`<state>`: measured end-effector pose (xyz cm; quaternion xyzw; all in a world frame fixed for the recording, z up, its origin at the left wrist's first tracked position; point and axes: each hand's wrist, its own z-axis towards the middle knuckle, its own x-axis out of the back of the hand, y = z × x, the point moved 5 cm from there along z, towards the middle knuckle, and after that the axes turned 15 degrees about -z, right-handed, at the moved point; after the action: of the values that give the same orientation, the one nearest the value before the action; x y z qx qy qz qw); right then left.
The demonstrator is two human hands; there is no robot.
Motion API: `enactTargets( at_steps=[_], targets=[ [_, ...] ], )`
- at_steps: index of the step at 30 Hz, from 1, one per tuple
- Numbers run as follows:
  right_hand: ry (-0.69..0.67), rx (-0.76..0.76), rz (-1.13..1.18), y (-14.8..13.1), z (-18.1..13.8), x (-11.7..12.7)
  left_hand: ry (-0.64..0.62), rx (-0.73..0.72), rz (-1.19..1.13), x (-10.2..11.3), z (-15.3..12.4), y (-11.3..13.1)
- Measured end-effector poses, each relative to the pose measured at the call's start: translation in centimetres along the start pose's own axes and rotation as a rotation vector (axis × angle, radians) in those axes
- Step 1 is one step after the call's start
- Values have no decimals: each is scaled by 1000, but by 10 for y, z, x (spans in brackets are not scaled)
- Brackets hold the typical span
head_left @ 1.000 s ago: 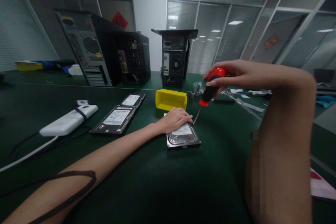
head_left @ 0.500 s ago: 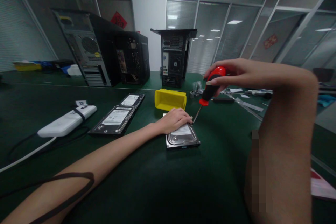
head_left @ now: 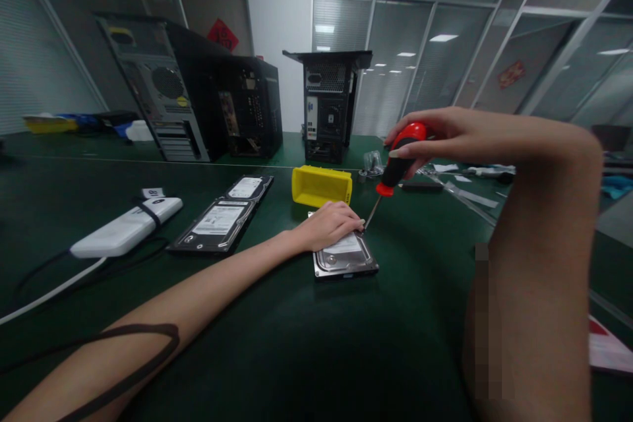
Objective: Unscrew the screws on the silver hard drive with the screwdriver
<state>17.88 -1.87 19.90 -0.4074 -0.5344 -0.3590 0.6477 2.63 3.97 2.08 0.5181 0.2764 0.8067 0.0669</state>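
Observation:
A silver hard drive (head_left: 345, 260) with a white label lies flat on the green table. Across its far half rests my left hand (head_left: 332, 224), fingers together and pressing it down, with the fingertips at its right edge. My right hand (head_left: 420, 138) is wrapped round the red and black handle of a screwdriver (head_left: 395, 165). The screwdriver leans, its thin shaft pointing down and left to the drive's right edge beside my left fingertips. Whether the tip sits in a screw is too small to tell. Just behind the drive stands a yellow plastic bin (head_left: 321, 186), its open side facing me.
To the left, two more hard drives (head_left: 217, 221) lie end to end beside a white power strip (head_left: 126, 227) with cables. Computer cases (head_left: 326, 105) stand along the back. Behind my right hand are a small clear bag (head_left: 373, 163) and a dark bar (head_left: 420, 187).
Almost nothing differs. Both hands, the screwdriver and the drive keep their places, and the view has shifted very slightly.

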Motion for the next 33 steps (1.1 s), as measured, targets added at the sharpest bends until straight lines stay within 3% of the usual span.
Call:
enactTargets(
  at_steps=[33],
  targets=[
    [22, -13, 29, -5, -2, 1, 16, 4, 7, 0, 0, -1]
  ],
)
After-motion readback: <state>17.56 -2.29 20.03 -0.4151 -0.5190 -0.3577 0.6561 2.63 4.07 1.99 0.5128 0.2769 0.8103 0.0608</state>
